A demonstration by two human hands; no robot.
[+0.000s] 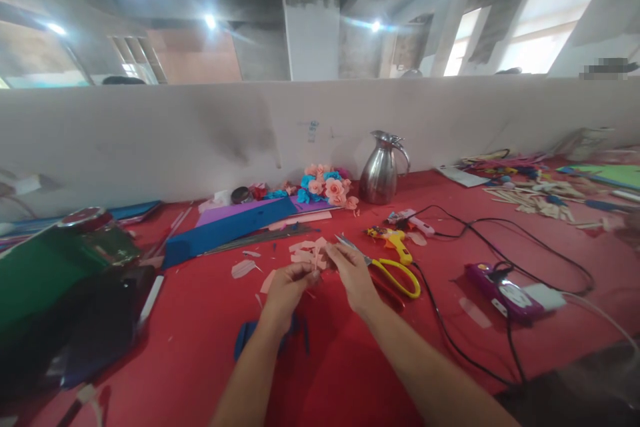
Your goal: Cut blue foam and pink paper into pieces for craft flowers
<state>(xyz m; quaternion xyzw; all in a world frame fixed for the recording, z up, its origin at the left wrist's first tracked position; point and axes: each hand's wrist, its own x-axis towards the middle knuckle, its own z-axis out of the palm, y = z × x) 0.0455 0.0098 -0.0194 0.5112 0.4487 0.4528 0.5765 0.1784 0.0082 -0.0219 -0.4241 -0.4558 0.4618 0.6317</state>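
Note:
My left hand [287, 288] and my right hand [354, 275] meet above the red table, fingertips pinched close together. Between them is a small piece of pink crepe paper [317, 257]; its exact shape is hard to make out. Cut pink paper pieces [302, 255] lie just behind my fingers. Scissors with yellow handles [400, 278] rest beside my right hand, partly hidden by it. Under my left wrist sits some dark blue paper [245, 339]. A loose pink petal [243, 269] lies left of my hands.
Paper flowers [327, 187] stand at the back beside a steel jug [381, 170]. Right of the scissors are a yellow glue gun [400, 244], a pink glue gun [420, 223], and a purple power strip [505, 295] with trailing cords. Blue paper [225, 232] lies left.

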